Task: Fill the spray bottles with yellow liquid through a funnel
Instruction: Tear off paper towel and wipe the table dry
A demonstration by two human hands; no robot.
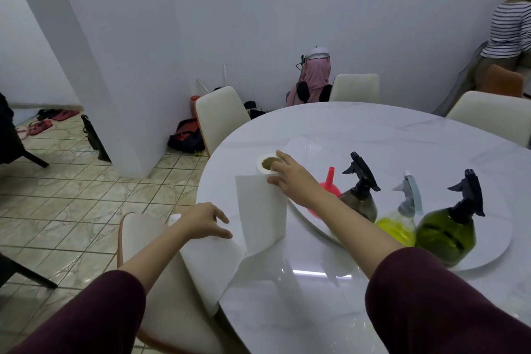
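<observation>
Head view: white round surface [373,135], then an upright paper roll [263,210] at its left edge. Right hand [290,177] grips the roll's top; left hand [205,221] pinches the pulled-out sheet [212,264]. Three bottles [445,231] and a red funnel [329,185] stand on a plate [485,253] to the right.

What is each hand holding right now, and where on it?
Right hand grips the upright white paper towel roll at its top rim. Left hand holds the unrolled loose sheet at its upper edge.

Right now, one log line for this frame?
left hand: pulling sheet | right hand: steadying paper towel roll | funnel: on tray, unused | bottles: capped
</observation>
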